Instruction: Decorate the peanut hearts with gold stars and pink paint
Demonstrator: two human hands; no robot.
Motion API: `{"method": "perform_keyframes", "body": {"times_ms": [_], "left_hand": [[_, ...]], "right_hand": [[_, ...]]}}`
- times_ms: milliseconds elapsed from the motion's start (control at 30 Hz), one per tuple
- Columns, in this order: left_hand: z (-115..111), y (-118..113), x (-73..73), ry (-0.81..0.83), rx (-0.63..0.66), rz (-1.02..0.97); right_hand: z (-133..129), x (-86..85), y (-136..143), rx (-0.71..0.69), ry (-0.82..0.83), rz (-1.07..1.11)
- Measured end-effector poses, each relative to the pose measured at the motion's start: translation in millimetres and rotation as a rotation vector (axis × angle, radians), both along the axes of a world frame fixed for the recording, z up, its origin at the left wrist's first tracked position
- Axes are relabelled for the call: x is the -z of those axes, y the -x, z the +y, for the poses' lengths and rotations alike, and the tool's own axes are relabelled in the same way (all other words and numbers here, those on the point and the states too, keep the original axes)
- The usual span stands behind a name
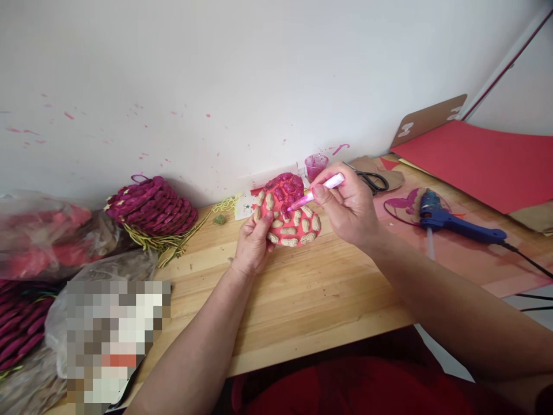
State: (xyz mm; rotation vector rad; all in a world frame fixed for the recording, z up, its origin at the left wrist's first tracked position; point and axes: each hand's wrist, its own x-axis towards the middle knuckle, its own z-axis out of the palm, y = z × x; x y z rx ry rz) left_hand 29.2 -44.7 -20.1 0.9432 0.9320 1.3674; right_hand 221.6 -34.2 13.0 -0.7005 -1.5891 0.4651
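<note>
My left hand (256, 239) grips the left edge of a red gourd-shaped piece (283, 231) covered with peanuts, its thumb on the front. The peanuts on the upper part are painted magenta; those on the lower part are bare tan. Between the thumb and fingers of my right hand (345, 204) is a white brush (330, 183), its magenta-stained tip touching the middle of the piece. Behind them, near the wall, a clear cup (316, 166) holds magenta paint.
On the right lie a blue glue gun (458, 222), black-handled scissors (375, 182) and red sheets (479, 161). Bundles of magenta peanuts (153, 206) and plastic bags (47, 236) occupy the left. A small green ball (219, 219) rests near the wall.
</note>
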Motion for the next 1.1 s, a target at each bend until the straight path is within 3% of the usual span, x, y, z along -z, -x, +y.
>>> {"method": "perform_keyframes", "body": {"times_ms": [267, 433, 733, 1100], "left_hand": [[0.9, 0.8, 1.4, 0.013, 0.006, -0.023], [1.1, 0.7, -0.3, 0.019, 0.018, -0.031], [1.1, 1.1, -1.3, 0.024, 0.01, -0.011], [3.2, 1.2, 1.3, -0.002, -0.029, -0.031]], "right_hand": [[-3.5, -1.8, 1.6, 0.047, -0.041, -0.03], [-1.8, -1.4, 0.4, -0.045, 0.044, 0.027], [2.2, 0.3, -1.8, -0.054, 0.069, 0.037], [-3.4, -2.8, -0.9, 0.02, 0.008, -0.041]]}}
